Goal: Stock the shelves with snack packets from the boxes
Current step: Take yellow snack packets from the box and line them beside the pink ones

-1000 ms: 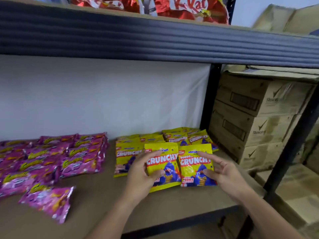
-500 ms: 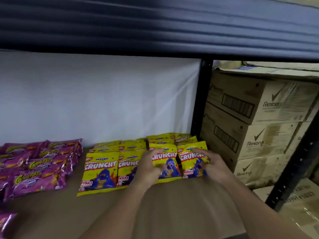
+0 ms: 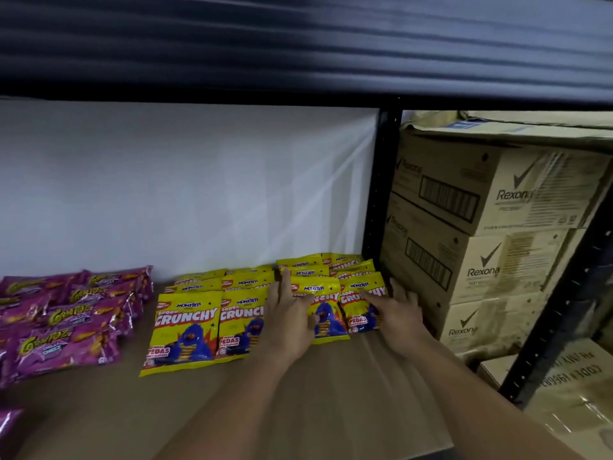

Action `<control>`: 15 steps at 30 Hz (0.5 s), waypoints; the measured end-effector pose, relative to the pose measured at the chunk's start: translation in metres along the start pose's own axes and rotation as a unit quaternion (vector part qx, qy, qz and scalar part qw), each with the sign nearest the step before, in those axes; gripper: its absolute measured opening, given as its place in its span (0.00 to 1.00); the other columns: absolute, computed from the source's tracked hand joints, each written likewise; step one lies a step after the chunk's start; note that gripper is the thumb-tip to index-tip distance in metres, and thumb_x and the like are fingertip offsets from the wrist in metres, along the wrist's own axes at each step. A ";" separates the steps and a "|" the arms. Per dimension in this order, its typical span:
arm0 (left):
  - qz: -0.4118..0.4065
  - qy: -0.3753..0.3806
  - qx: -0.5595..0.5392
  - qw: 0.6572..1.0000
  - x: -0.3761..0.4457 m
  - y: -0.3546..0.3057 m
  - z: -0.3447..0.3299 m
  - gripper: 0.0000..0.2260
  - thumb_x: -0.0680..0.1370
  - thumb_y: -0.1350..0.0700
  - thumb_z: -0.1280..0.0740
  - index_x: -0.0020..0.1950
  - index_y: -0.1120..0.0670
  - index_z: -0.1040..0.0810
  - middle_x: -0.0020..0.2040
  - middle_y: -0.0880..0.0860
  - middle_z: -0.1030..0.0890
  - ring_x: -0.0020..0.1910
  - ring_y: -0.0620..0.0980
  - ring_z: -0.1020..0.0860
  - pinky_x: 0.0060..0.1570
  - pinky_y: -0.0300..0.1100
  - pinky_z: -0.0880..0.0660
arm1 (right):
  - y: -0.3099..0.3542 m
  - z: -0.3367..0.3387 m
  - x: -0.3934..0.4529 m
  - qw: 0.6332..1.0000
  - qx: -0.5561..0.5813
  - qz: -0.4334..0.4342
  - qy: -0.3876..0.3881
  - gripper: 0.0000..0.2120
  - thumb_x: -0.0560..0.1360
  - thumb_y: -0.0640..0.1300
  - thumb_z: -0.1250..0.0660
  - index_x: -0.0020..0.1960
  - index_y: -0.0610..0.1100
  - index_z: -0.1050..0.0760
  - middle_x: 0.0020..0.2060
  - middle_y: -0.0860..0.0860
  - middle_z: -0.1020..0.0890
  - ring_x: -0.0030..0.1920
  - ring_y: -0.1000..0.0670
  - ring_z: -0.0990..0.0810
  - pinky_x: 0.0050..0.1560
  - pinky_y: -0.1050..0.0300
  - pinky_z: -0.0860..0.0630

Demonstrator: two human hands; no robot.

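A brown shelf board [image 3: 331, 410] carries everything, roofed by the dark metal beam [image 3: 298, 44] of the shelf above and backed by a white wall [image 3: 182, 187]. Past the black upright [image 3: 378, 200] at the board's right edge stands a stack of tan Rexona cartons [image 3: 497, 234], with another carton [image 3: 570, 386] lower at the right. Along the left edge of the board lies a spread of purple snack packets [image 3: 66, 317], overlapping one another, reaching to the back edge. From the middle to the right end of the board lie the yellow Crunchy packets [image 3: 185, 327], flat and overlapping in rows toward the back right corner. The left hand [image 3: 288, 323] rests with straight fingers flat on the third packet of the front row [image 3: 326, 313], grasping nothing. The right hand [image 3: 398, 313] lies with spread, relaxed fingers on the rightmost front packet [image 3: 360, 307], by the right edge of the board, pressing rather than clenching it; its outer fingers reach near the lowest carton.
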State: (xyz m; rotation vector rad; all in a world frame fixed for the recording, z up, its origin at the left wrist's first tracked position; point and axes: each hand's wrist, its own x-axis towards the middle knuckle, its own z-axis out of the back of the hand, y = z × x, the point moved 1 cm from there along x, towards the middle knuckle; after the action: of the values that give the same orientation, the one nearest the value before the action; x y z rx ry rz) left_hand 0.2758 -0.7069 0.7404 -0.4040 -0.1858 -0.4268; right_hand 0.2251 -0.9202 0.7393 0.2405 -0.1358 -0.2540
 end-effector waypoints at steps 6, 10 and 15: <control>-0.029 -0.034 -0.012 0.999 -0.022 0.005 0.005 0.22 0.82 0.47 0.37 0.76 0.46 0.35 0.82 0.50 0.54 0.79 0.57 0.52 0.76 0.56 0.43 | 0.020 -0.001 -0.027 0.992 0.051 0.014 -0.113 0.27 0.80 0.39 0.39 0.74 0.59 0.33 0.75 0.44 0.38 0.69 0.39 0.39 0.67 0.44 0.35; -0.059 -0.085 -0.073 0.992 -0.054 0.024 0.012 0.21 0.81 0.51 0.34 0.74 0.48 0.30 0.75 0.49 0.35 0.74 0.52 0.40 0.73 0.50 0.38 | 0.048 -0.014 -0.055 0.975 0.151 0.062 -0.153 0.17 0.79 0.39 0.34 0.66 0.50 0.22 0.67 0.45 0.27 0.66 0.41 0.32 0.65 0.48 0.32; -0.066 -0.130 -0.163 0.976 -0.118 0.061 0.032 0.14 0.78 0.57 0.31 0.63 0.51 0.22 0.58 0.48 0.22 0.60 0.50 0.27 0.62 0.46 0.29 | 0.101 -0.018 -0.119 0.958 0.220 0.109 -0.148 0.15 0.79 0.40 0.33 0.65 0.46 0.21 0.59 0.48 0.22 0.59 0.48 0.22 0.57 0.68 0.34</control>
State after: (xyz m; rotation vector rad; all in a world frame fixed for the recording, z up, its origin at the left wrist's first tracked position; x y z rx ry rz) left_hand 0.1934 -0.5999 0.7181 -0.7752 -0.4012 -0.5365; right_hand 0.1371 -0.7901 0.7349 0.6262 -0.5156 -0.0347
